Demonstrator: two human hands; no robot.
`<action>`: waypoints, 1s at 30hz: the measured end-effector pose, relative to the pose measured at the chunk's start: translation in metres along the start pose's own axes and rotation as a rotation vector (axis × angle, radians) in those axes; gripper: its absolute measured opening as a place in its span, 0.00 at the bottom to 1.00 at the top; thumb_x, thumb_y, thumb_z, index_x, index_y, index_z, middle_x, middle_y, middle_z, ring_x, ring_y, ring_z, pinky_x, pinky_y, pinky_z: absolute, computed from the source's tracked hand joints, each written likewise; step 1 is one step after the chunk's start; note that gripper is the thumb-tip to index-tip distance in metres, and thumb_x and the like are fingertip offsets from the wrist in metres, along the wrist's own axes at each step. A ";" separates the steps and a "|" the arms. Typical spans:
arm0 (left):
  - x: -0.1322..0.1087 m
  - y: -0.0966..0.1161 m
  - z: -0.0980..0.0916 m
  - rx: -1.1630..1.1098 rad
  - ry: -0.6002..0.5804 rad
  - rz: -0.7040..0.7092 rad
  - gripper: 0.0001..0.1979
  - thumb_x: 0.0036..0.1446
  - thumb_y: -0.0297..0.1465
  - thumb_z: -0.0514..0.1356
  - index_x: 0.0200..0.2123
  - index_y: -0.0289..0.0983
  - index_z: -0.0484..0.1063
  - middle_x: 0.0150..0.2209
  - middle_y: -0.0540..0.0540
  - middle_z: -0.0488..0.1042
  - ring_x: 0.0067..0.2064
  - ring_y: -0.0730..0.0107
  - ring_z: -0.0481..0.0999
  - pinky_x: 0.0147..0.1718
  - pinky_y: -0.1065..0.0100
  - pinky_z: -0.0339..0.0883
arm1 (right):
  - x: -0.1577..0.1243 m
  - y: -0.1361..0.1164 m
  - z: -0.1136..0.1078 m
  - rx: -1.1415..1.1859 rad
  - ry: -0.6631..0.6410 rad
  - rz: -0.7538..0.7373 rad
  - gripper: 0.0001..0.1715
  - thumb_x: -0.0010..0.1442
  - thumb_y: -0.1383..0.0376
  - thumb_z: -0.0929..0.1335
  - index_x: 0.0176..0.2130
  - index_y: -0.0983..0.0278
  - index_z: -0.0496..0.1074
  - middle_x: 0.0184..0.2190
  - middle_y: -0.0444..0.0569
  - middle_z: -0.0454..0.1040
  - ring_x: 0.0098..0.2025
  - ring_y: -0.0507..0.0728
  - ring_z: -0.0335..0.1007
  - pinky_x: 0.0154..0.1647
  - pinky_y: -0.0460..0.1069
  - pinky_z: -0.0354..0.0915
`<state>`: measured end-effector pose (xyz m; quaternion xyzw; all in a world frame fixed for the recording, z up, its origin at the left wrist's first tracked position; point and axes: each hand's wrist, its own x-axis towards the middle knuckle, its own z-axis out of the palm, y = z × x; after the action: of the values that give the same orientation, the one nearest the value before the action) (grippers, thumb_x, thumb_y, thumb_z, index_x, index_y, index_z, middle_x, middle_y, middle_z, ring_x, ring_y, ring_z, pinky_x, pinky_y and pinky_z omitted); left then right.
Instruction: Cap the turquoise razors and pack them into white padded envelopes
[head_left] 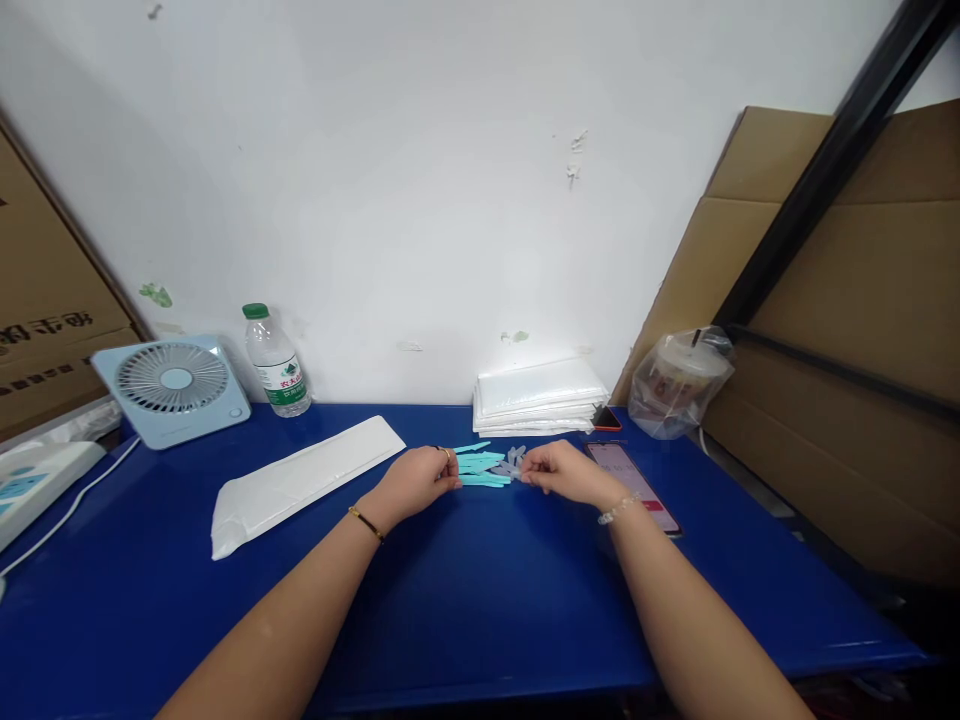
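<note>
Thin turquoise sticks [480, 464] lie in a loose bunch on the blue table, roughly side by side. My left hand [417, 482] is closed at their left ends, with thumb and fingers pinched on a stick. Small translucent pieces [513, 460], cap-like in shape, lie in a little heap against the right ends of the sticks. At the right edge of that heap, my right hand [568, 472] is pinched at one of these pieces, mostly hidden by the fingertips.
A white padded envelope [307, 485] lies left; more envelopes [536, 395] are stacked by the wall. A phone [630, 485] lies beside my right forearm. A bagged cup [679, 385], a water bottle [277, 365], a fan [176, 385] and a power strip [45, 485] stand around the blue table [480, 620].
</note>
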<state>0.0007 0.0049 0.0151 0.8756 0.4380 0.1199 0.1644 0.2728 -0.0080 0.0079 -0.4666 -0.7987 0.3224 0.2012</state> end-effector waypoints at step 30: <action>0.002 -0.017 0.015 -0.242 0.158 -0.044 0.14 0.59 0.38 0.48 0.38 0.38 0.69 0.33 0.47 0.72 0.33 0.68 0.69 0.32 0.69 0.61 | 0.018 0.001 0.027 -0.478 0.247 -0.081 0.08 0.55 0.69 0.66 0.37 0.63 0.74 0.36 0.48 0.69 0.34 0.53 0.67 0.37 0.46 0.61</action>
<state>-0.0052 0.0129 -0.0057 0.8274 0.4512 0.2369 0.2362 0.2476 -0.0007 -0.0117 -0.5043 -0.8395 0.0571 0.1939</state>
